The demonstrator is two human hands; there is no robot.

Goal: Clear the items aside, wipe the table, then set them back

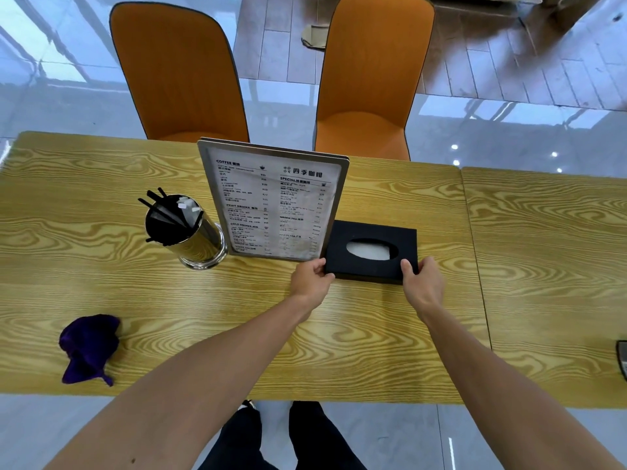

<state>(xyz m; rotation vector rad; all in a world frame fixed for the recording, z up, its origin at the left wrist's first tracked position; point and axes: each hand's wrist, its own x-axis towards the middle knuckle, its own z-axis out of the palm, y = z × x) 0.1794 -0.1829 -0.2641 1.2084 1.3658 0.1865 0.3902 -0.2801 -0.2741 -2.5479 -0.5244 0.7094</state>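
Note:
A black tissue box [371, 232] with a white tissue showing in its oval slot sits on the wood-grain table [237, 317]. My left hand [310, 281] grips its near left corner and my right hand [424, 283] grips its near right corner. Just left of the box stands an upright metal-framed menu [271, 201]. Further left is a shiny metal cup [193, 239] holding black straws. A crumpled purple cloth [90, 347] lies near the table's front left edge.
Two orange chairs [179, 72] [369, 79] stand behind the table's far edge. A second table [549, 266] adjoins on the right, with a dark object [622, 361] at the frame's right edge. My legs show below the front edge.

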